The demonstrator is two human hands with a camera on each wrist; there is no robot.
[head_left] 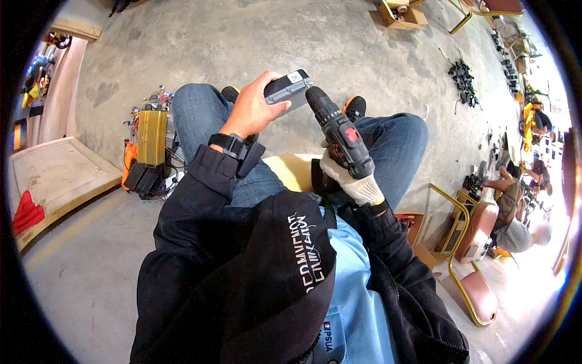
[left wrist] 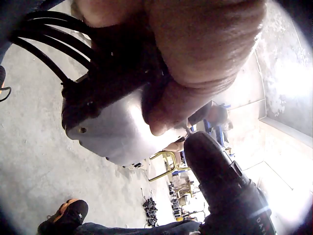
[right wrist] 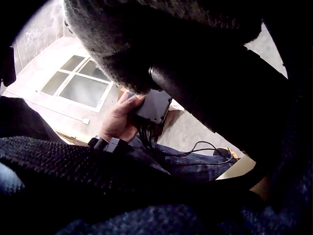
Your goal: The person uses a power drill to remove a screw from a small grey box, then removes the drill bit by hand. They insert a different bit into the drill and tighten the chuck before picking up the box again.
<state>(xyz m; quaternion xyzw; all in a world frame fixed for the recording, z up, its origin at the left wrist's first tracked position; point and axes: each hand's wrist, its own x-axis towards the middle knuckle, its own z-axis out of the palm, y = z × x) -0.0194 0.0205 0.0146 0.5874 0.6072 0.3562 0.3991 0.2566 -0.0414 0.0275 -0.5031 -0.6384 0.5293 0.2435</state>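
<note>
I sit on a chair with my knees apart. My bare left hand (head_left: 251,109) grips a small grey metal box (head_left: 288,89) with black cables (left wrist: 46,41) coming out of it, held above my lap. My gloved right hand (head_left: 354,179) holds a black and red cordless drill (head_left: 338,132). The drill's tip touches the right end of the box. In the left wrist view the drill chuck (left wrist: 215,166) meets the box's silver underside (left wrist: 117,132) just below my fingers (left wrist: 195,58). The right wrist view shows the left hand (right wrist: 120,120) on the box (right wrist: 154,105) past the dark drill body.
A yellow finned unit with tangled wires (head_left: 151,136) stands on the concrete floor to my left. A heap of black parts (head_left: 464,76) lies ahead on the right. Gold-framed chairs (head_left: 479,230) and a seated person (head_left: 515,218) are at my right. A cardboard box (head_left: 403,13) sits far ahead.
</note>
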